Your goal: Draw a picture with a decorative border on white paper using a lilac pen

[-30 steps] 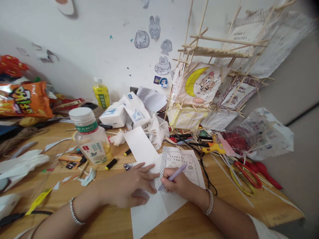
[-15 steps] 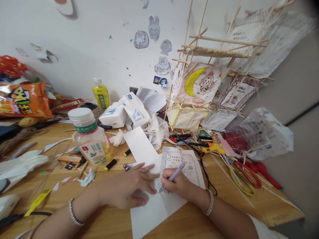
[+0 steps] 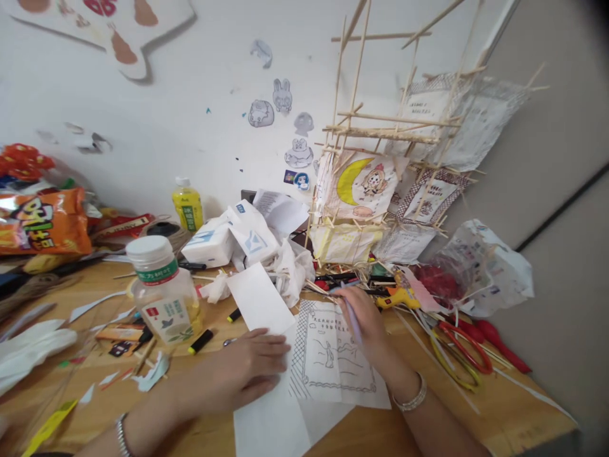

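Note:
My left hand (image 3: 252,367) lies flat on a folded white paper (image 3: 266,355), fingers spread and pressing it to the wooden table (image 3: 200,425). Next to it lies a drawing sheet (image 3: 333,355) with a patterned border, small figures and lines of writing. My right hand (image 3: 362,315) is at the sheet's far edge, fingers closed around a lilac pen (image 3: 352,320) that points down toward me. Just beyond that hand lies a heap of pens and bamboo sticks (image 3: 347,279).
A clear bottle (image 3: 164,295) with a white cap stands left of the paper. Behind are tissue packs (image 3: 228,235), a yellow drink bottle (image 3: 188,203), a stick-and-paper frame (image 3: 380,165), a yellow glue gun (image 3: 399,296), red and yellow scissors (image 3: 464,349), and snack bags (image 3: 42,219).
My right hand has lifted off the drawing's left border and moved up to the sheet's far edge, still with the pen. The view has tilted upward. My left hand stays on the paper.

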`<act>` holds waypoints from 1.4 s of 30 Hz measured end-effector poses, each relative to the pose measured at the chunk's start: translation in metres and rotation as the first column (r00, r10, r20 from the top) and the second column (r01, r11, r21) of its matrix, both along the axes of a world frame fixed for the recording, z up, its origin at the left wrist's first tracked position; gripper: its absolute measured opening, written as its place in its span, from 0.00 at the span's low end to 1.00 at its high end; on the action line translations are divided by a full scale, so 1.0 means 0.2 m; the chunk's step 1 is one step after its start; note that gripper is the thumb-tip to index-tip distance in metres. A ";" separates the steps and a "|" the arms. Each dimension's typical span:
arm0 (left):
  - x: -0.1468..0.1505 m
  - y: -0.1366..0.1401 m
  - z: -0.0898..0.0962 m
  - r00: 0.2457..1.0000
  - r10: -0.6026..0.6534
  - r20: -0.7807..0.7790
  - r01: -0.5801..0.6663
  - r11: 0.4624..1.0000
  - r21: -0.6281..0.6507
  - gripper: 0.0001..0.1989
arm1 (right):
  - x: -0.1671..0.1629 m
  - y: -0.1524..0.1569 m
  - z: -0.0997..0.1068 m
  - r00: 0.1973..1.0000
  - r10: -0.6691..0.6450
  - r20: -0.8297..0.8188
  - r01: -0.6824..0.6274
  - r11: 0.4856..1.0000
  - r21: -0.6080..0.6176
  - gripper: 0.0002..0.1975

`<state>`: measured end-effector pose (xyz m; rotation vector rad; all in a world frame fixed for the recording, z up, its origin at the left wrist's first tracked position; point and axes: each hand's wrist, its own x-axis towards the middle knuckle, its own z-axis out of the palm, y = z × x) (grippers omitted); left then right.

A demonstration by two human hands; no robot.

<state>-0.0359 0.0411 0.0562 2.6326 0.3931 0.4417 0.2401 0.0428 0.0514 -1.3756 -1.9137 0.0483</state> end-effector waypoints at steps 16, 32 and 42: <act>0.00 -0.01 -0.09 0.986 0.137 -0.094 -0.120 0.978 0.171 0.25 | 0.07 0.01 0.02 0.998 -0.054 0.010 0.055 0.978 -0.201 0.13; -0.01 -0.01 -0.20 0.958 0.282 -0.045 -0.284 0.957 -0.054 0.27 | 0.06 -0.06 0.08 0.616 0.048 -0.786 -0.018 0.999 0.047 0.02; 0.04 0.01 -0.25 0.866 0.466 0.182 -0.366 0.838 -0.405 0.20 | 0.03 -0.04 0.06 0.564 -0.060 -0.824 0.001 0.997 -0.072 0.10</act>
